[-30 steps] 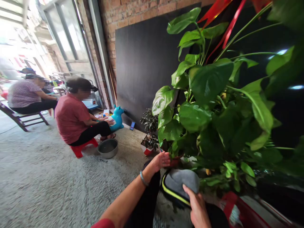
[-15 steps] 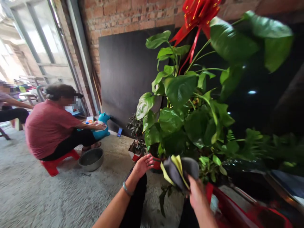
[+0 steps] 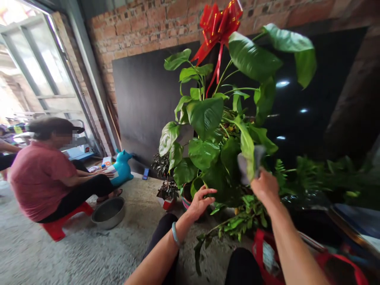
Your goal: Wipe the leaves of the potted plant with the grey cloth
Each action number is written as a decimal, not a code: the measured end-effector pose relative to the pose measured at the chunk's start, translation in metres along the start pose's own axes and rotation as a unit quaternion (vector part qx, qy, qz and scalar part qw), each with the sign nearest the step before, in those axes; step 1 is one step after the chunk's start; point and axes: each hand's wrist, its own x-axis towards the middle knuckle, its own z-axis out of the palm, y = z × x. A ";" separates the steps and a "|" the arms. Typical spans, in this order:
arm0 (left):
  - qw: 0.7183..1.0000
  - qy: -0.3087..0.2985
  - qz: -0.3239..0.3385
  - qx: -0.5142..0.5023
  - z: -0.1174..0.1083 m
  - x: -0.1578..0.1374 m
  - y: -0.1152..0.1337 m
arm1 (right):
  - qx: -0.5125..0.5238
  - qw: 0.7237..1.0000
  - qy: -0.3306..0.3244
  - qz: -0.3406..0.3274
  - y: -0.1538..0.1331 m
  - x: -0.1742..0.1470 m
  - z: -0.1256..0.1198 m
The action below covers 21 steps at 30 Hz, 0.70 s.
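Observation:
A tall potted plant [image 3: 208, 114] with broad green leaves and a red ribbon bow [image 3: 218, 23] stands in front of me against a dark panel. My right hand [image 3: 264, 185] is raised among the leaves, gripping a grey cloth [image 3: 252, 160] that wraps around one long leaf. My left hand [image 3: 201, 201] is open, fingers spread, reaching toward the lower leaves near the pot without holding anything. A bangle sits on my left wrist.
A person in a red shirt [image 3: 41, 174] sits on a low red stool [image 3: 59, 227] at left, beside a metal bowl [image 3: 108, 211] and a blue toy animal [image 3: 121, 168]. A small potted plant [image 3: 166, 186] and a phone [image 3: 145, 173] lie by the wall. A red container [image 3: 297, 261] is at lower right.
My right hand has risen from my lap into the foliage, carrying the grey cloth onto a leaf. My left hand stayed near the pot. My view swung right and up.

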 end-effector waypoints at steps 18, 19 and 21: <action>0.994 -0.013 0.023 -0.103 -0.025 -0.039 -0.005 | 0.019 0.984 -0.084 -0.152 0.000 -0.105 0.048; 0.994 0.002 0.027 -0.108 -0.030 -0.040 -0.004 | 0.017 0.984 -0.120 -0.134 0.007 -0.116 0.046; 0.990 0.036 0.025 -0.132 -0.038 -0.041 -0.004 | 0.030 0.987 -0.116 -0.110 0.007 -0.129 0.030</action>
